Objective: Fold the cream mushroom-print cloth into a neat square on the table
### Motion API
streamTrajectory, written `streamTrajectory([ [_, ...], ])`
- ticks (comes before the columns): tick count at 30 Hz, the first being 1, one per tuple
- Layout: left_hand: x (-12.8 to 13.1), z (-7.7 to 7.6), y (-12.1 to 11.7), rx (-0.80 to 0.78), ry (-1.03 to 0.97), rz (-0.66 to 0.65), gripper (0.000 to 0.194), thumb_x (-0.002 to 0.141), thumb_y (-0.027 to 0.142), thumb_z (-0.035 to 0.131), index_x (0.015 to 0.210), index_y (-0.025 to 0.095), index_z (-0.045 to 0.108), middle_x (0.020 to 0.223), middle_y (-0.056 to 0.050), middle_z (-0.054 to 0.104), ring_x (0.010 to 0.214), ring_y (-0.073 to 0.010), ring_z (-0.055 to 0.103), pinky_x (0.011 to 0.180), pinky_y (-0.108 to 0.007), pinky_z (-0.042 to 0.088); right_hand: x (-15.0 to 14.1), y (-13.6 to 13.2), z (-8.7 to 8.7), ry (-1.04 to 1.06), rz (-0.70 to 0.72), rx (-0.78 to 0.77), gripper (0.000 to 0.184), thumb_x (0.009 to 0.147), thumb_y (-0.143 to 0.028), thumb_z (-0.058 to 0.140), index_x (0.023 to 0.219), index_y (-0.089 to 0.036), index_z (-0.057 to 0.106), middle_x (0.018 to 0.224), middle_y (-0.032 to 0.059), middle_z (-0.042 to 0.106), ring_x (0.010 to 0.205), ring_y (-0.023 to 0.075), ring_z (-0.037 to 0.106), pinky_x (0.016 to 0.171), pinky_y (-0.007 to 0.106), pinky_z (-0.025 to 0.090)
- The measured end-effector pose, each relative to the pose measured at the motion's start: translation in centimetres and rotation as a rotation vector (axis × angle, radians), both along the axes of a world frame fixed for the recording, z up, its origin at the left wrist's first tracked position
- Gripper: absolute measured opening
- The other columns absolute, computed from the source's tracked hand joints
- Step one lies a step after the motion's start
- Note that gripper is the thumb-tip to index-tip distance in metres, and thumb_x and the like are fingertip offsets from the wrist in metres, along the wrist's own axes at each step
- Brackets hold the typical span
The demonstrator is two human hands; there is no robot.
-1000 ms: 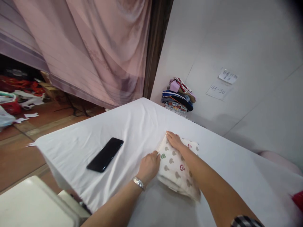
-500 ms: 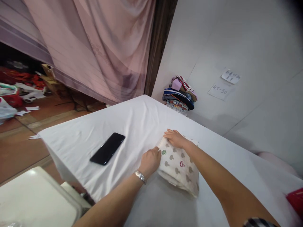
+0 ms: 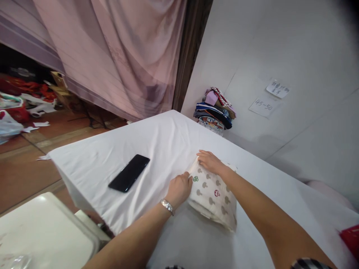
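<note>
A folded off-white cloth [image 3: 207, 192] with a print of grey-brown mushrooms, plus a green and a red one, lies on the white-covered table [image 3: 157, 138]. Its layered near edge faces me; what kind of cloth item it is I cannot tell. At the cloth's left edge, my left hand [image 3: 180, 188] is closed, thumb and fingers pinching the fabric. My right hand [image 3: 209, 161] reaches across the top and is closed on the far left corner, with its fingertips partly over the edge. A silver bracelet [image 3: 167, 206] circles my left wrist.
A black phone [image 3: 129, 173] lies to the left on the table. Folded clothes [image 3: 214, 110] are piled at the back by the wall, where paper notes [image 3: 262, 106] hang. A pink curtain [image 3: 134, 56] hangs behind. An off-white stool [image 3: 45, 228] stands at lower left.
Both hands keep hold of the cloth's edge with barely any movement. The whole view has shifted slightly.
</note>
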State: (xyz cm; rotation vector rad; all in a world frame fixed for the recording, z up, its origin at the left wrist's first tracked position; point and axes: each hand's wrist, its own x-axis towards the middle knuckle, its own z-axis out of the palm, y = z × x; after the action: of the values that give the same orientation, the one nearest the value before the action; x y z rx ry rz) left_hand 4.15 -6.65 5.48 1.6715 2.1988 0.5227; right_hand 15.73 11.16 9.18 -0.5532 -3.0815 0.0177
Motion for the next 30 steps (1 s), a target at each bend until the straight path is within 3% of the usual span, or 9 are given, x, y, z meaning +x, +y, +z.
streamTrajectory([
  [19, 0.0, 0.1, -0.1, 0.005, 0.011, -0.004, 0.029, 0.094, 0.035, 0.028, 0.097, 0.018, 0.051, 0.085, -0.01, 0.067, 0.083, -0.0236, 0.064, 0.067, -0.03, 0.04, -0.4, 0.1, 0.2, -0.01, 0.049, -0.035, 0.016, 0.082, -0.01, 0.051, 0.087, -0.019, 0.064, 0.126, 0.0073, 0.057, 0.13, 0.0264, 0.038, 0.101, 0.043, 0.036],
  [23, 0.0, 0.2, -0.1, 0.004, -0.01, 0.008, 0.03, 0.094, 0.037, 0.029, 0.105, 0.019, 0.049, 0.085, -0.009, 0.067, 0.082, -0.0234, 0.064, 0.066, -0.03, 0.04, -1.1, 0.1, 0.2, 0.015, 0.014, -0.036, 0.018, 0.081, -0.007, 0.05, 0.084, -0.019, 0.063, 0.125, 0.007, 0.057, 0.131, 0.0259, 0.036, 0.101, 0.043, 0.036],
  [27, -0.1, 0.3, -0.1, 0.006, -0.015, 0.007, 0.035, 0.094, 0.037, 0.029, 0.123, 0.02, 0.041, 0.086, -0.009, 0.068, 0.081, -0.0231, 0.065, 0.067, -0.03, 0.04, -1.8, -0.1, -0.5, 0.001, -0.014, -0.048, 0.018, 0.081, -0.006, 0.05, 0.085, -0.018, 0.063, 0.123, 0.0083, 0.058, 0.129, 0.0258, 0.039, 0.099, 0.043, 0.037],
  [30, -0.1, 0.4, -0.2, -0.006, -0.009, -0.007, 0.035, 0.095, 0.034, 0.028, 0.125, 0.02, 0.039, 0.087, -0.009, 0.068, 0.082, -0.0223, 0.065, 0.069, -0.03, 0.04, -1.8, 0.0, -1.2, 0.016, -0.018, -0.07, 0.02, 0.082, -0.007, 0.048, 0.088, -0.018, 0.063, 0.121, 0.0088, 0.059, 0.127, 0.0236, 0.041, 0.102, 0.041, 0.035],
])
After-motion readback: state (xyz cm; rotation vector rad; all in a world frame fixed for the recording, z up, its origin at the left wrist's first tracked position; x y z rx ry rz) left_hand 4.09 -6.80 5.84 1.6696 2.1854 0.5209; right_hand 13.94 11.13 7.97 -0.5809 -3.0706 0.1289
